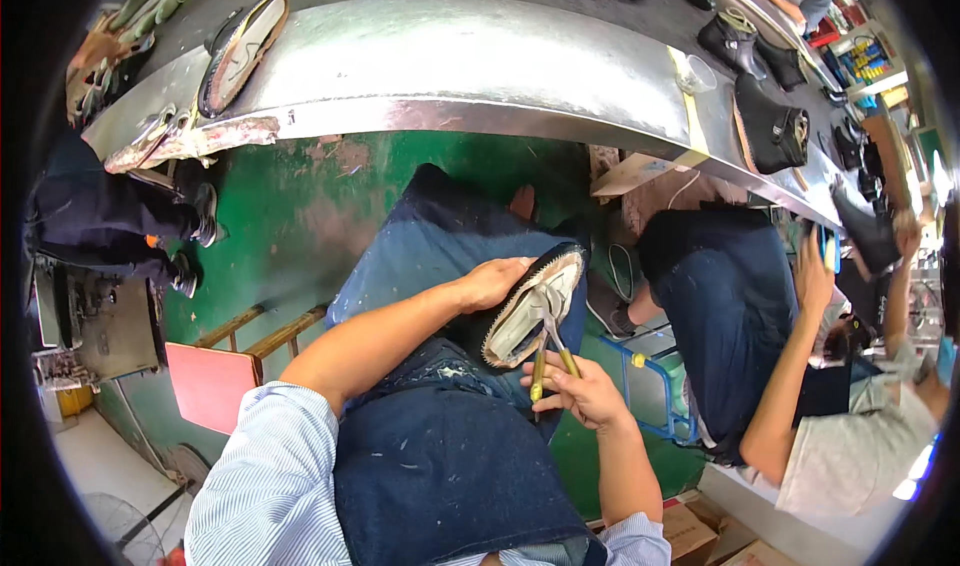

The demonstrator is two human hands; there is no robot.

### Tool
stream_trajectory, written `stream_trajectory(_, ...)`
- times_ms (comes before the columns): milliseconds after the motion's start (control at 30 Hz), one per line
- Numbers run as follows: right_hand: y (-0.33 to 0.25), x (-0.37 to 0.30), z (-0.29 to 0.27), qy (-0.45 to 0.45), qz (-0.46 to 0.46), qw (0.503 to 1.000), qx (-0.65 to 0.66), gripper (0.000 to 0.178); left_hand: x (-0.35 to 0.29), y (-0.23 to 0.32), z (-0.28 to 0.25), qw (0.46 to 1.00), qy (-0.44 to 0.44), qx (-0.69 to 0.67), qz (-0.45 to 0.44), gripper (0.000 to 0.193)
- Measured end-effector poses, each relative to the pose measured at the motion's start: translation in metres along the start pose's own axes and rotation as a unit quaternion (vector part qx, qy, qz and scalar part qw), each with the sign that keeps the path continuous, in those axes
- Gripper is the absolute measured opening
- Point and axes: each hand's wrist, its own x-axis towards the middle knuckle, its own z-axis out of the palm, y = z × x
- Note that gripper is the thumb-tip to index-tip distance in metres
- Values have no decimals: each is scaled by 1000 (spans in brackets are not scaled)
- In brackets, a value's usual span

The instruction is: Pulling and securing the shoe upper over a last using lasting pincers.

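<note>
My left hand (492, 284) is closed around the far left side of a black, oval shoe with a pale face and a jagged, pleated rim (519, 328); its fingertips go out of sight behind the shoe. I hold the shoe over my lap, in front of my dark blue cloth apron (440, 466) and well apart from the long, silvery metal bench (430, 66). My right hand (588, 394) is half curled around steel pincers with yellow-green handles (550, 318), the handles spread apart (whether the jaws have bitten on anything, I cannot tell).

The step in hand, as I judge it, is working the pincers' head against the pale face, inside the rim. The next move seems to call for a firm left hold, so the shoe does not twist, and an even squeeze on the handles.

The shoe's long axis slants from lower left, nearer me, to upper right, away from me. Its pale face is tipped up toward me; which end is the toe, I cannot tell.
</note>
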Motion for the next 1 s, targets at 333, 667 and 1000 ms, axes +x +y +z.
stream_trajectory(333, -5, 21, 13, 98, -1, 995, -33, 19, -8, 2, -5, 997, 28, 36, -54, 56)
stream_trajectory(667, -16, -18, 8, 142, -67, 829, -537, 46, -27, -20, 6, 983, 65, 172, 21, 55)
stream_trajectory(1000, -10, -22, 0, 204, 3, 831, -518, 43, -22, 17, 3, 963, -8, 258, -72, 91)
